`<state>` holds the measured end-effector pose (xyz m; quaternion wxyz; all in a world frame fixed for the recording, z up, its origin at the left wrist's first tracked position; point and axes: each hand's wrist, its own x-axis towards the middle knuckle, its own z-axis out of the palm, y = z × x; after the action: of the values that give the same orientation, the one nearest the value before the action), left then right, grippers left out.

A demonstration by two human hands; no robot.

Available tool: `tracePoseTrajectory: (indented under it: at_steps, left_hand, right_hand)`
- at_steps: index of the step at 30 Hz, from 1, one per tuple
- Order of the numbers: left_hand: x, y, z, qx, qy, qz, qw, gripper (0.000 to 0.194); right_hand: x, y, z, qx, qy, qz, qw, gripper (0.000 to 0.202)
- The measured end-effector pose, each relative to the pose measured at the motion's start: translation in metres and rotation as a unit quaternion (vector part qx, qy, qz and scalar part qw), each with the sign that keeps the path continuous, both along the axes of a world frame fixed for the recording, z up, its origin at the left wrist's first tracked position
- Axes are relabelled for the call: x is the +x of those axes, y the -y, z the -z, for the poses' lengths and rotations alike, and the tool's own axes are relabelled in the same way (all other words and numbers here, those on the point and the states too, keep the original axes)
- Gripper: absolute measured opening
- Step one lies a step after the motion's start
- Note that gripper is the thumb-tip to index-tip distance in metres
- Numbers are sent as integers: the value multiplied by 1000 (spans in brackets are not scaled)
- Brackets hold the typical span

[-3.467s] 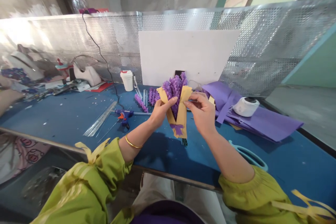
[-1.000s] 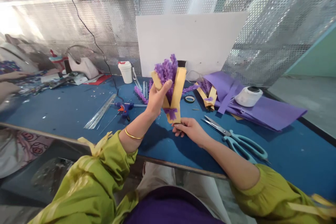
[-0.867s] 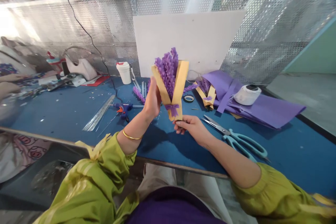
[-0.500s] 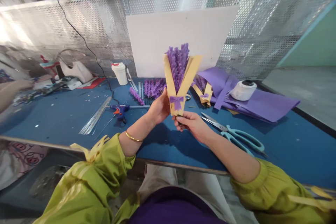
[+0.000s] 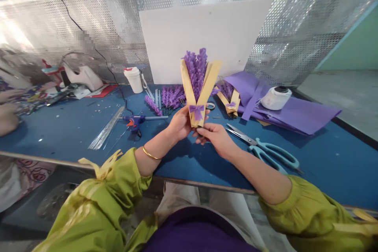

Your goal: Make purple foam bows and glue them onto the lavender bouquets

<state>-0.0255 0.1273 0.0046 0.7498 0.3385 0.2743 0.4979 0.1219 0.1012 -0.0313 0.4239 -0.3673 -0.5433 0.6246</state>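
Upright between my hands is a small lavender bouquet, purple flower spikes in tan wrapping paper with a purple bow on the front. My left hand wraps round its lower left side, fingertips showing behind the paper on the right. With thumb and fingers, my right hand pinches the bottom end of the bouquet, where the stems are mostly hidden. Behind my left hand lie loose lavender stems. A second wrapped bouquet rests on the table to the right.
Large scissors with light blue handles lie right of my hands. A blue glue gun and clear sticks are at left. Purple sheets carry a white spool. A white cup stands behind; another person's arm is far left.
The bouquet has shifted slightly left and turned a little. My left hand's fingers now reach round behind it to the right side. My right hand still pinches the base.
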Motion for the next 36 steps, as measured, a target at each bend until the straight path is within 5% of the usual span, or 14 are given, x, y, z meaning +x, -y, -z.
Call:
tracePoseTrajectory:
  at_steps: [5, 13, 36]
  left_hand:
    - [8, 6, 5, 11, -59, -5, 998, 37]
    - [16, 11, 12, 41, -64, -32, 997, 22]
    - [15, 10, 18, 98, -83, -25, 991, 23]
  right_hand:
    - [-2, 0, 3, 6, -10, 22, 1000, 34]
    - [0, 0, -3, 14, -31, 41, 999, 36]
    - [1, 2, -6, 4, 21, 45, 999, 40]
